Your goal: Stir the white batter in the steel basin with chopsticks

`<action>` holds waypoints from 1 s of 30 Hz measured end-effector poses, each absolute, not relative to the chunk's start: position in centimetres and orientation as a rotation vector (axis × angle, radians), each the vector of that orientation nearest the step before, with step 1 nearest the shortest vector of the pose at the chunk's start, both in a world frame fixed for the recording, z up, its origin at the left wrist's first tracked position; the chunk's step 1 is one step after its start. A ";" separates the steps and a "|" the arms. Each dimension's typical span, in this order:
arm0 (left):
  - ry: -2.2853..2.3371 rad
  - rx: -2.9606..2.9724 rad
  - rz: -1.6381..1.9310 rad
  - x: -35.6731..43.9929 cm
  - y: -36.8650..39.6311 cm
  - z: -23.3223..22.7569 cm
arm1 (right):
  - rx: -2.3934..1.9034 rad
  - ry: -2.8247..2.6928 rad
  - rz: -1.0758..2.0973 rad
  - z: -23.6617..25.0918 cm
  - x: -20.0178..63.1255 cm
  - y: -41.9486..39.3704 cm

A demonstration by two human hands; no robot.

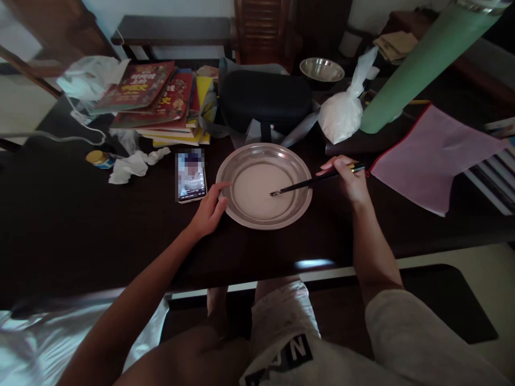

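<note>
A wide, shallow metal basin (263, 223) stands on the dark table in front of me. Whitish, milky contents (257, 193) cover its bottom. My left hand (210, 210) holds the basin's left rim, with the index finger over the edge and the thumb against the side. Black chopsticks (300, 185) with gold-coloured bands near the top are closed in my right hand (351, 179), just right of the basin. They slant down to the left over the rim, and their tips are in the white contents.
A phone (192, 195) lies left of the basin, beside crumpled tissue (129, 167) and a small gold-lidded jar (100, 158). Behind are stacked books (155, 102), a black case (265, 99), a knotted bag of white powder (341, 119) and a tall green cylinder (422, 64). A pink mesh pouch (430, 161) lies right.
</note>
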State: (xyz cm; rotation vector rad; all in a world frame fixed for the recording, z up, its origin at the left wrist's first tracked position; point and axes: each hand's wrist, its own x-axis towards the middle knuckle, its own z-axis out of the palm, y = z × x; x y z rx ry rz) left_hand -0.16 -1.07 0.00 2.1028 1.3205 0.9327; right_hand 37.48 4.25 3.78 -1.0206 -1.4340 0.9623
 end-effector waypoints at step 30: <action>1.278 2.116 0.992 -1.0 -0.7 -1.4 | -1.067 -1.455 0.949 3.7 37.7 4.4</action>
